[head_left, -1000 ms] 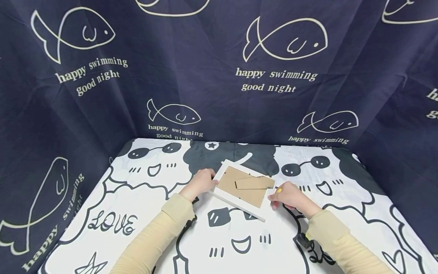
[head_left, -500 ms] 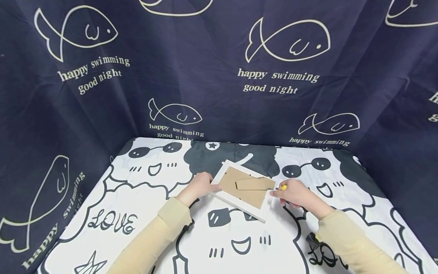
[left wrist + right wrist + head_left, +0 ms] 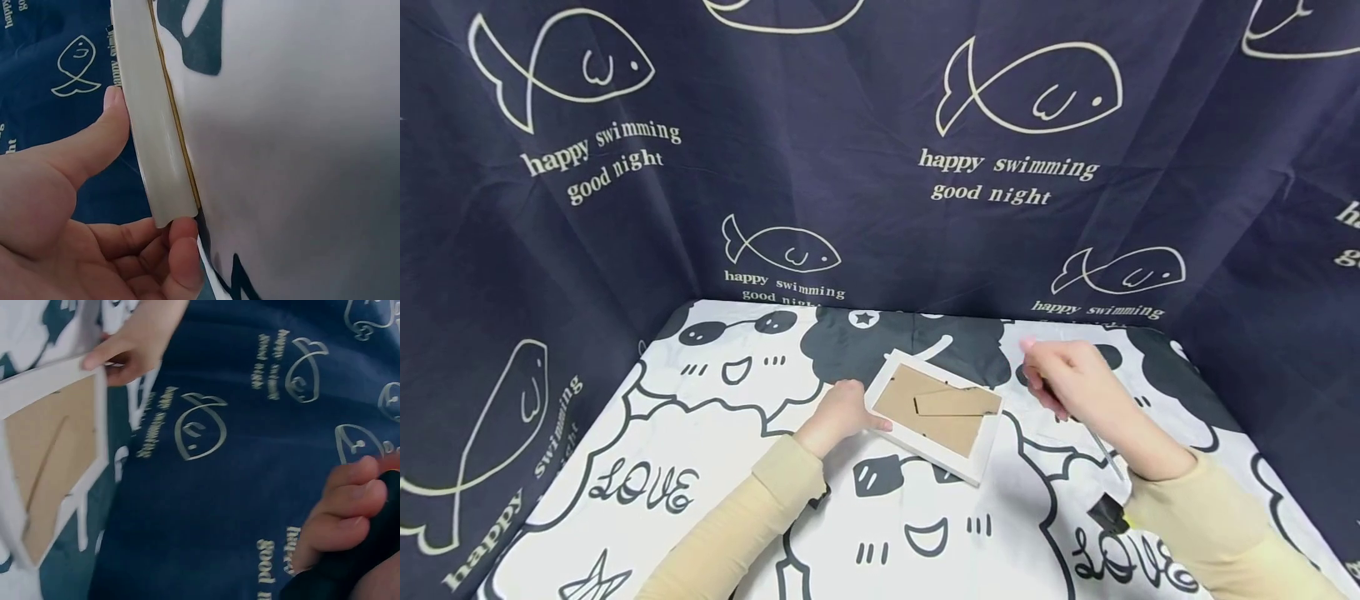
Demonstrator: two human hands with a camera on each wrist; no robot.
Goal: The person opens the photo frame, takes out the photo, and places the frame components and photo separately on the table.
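Note:
A white picture frame [image 3: 917,437] lies face down on the cloth, its brown backing board [image 3: 898,392] and stand leg [image 3: 955,402] upward. My left hand [image 3: 842,410] grips its left corner, thumb on the border. From the left wrist view, the thumb lies along the white edge of the frame [image 3: 153,125] and the fingertips [image 3: 184,250] curl under its end. My right hand [image 3: 1075,379] is raised to the right, apart from the frame, fingers curled around a screwdriver whose thin metal shaft [image 3: 1107,457] points back under the wrist. Its handle is mostly hidden by the hand.
A white cloth [image 3: 985,567] with black cartoon drawings covers the table. Behind and on both sides hangs a dark blue curtain [image 3: 880,167] with fish prints. A black wrist-camera piece [image 3: 1107,512] shows beside the right sleeve.
My right hand has drawn away from the frame's right edge, moving up and right with the screwdriver. The left thumb has shifted further onto the border; the frame lies where it was.

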